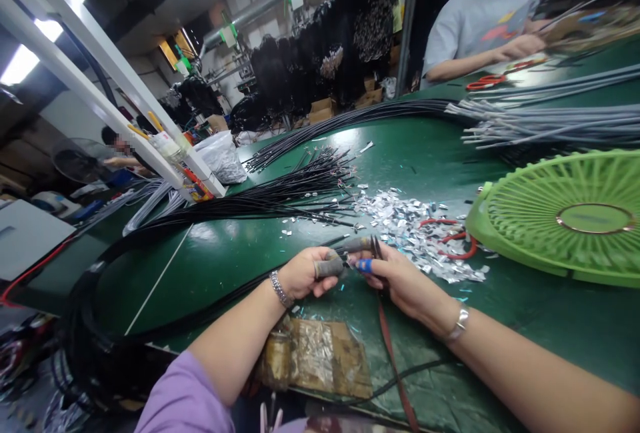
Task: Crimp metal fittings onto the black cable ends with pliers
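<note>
My left hand [316, 273] is closed around the end of a black cable [265, 279], with grey covers on its thumb and a finger. Facing it, almost touching, my right hand [387, 269] is closed on a dark tool with two pointed tips [375, 245]; whether it is snips or tweezers I cannot tell. Blue tape wraps one right finger. A reddish-brown strap [389, 339] hangs below the right hand. The cable's tip between the fingers is too small to make out. Silvery foil scraps [400, 219] lie just beyond both hands.
Black cable bundles [295, 183] lie left and ahead on the green table [230, 246]. A green fan [560, 219] and red-handled pliers [463, 246] are to the right. Grey cables [560, 123] lie behind the fan. Taped cardboard [325, 356] lies near me. A co-worker [470, 33] sits across.
</note>
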The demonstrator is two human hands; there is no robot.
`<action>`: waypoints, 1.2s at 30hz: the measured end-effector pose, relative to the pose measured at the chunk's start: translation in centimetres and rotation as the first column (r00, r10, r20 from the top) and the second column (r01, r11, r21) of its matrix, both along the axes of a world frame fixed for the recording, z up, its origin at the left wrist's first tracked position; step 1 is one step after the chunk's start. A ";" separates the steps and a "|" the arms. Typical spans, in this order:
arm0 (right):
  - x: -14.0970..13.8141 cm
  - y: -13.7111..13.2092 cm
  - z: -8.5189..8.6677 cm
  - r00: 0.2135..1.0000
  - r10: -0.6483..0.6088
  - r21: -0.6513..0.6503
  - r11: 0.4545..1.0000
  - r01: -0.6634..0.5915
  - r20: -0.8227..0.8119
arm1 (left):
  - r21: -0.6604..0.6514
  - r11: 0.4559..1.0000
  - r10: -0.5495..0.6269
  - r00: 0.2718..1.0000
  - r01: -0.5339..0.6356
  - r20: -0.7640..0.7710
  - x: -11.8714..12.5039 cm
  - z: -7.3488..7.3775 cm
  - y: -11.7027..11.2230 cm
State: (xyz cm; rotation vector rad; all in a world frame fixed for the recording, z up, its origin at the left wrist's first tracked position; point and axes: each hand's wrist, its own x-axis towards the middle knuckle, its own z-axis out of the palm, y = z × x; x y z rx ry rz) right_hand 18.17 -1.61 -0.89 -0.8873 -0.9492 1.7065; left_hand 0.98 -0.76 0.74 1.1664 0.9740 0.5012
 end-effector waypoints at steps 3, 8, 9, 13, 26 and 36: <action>0.1 0.2 -0.1 0.998 -0.059 0.055 0.997 0.059 0.002 | 0.004 1.000 0.010 1.000 -0.010 0.028 -0.2 -0.1 0.1; 0.0 0.1 -0.5 0.993 -0.110 0.114 0.988 0.105 0.034 | 0.009 1.000 0.000 1.000 0.000 -0.007 0.0 -0.2 0.1; -0.1 0.0 -0.4 0.991 -0.126 0.139 0.983 0.117 0.054 | 0.015 1.000 -0.003 0.999 0.003 -0.032 0.0 -0.2 0.0; -0.3 -0.3 -0.3 0.973 -0.134 0.321 0.945 0.068 0.187 | 0.038 0.997 -0.059 0.984 0.066 -0.170 0.4 -0.1 -0.3; 0.2 -0.2 -1.1 0.677 -0.355 0.594 0.790 -0.152 0.645 | 0.173 0.978 0.129 0.988 -0.114 -0.081 0.4 -0.2 -0.2; 0.6 -0.5 -0.7 0.744 -0.305 0.655 0.720 -0.229 0.595 | 0.009 0.999 -0.043 0.998 0.043 -0.037 -0.4 0.0 0.2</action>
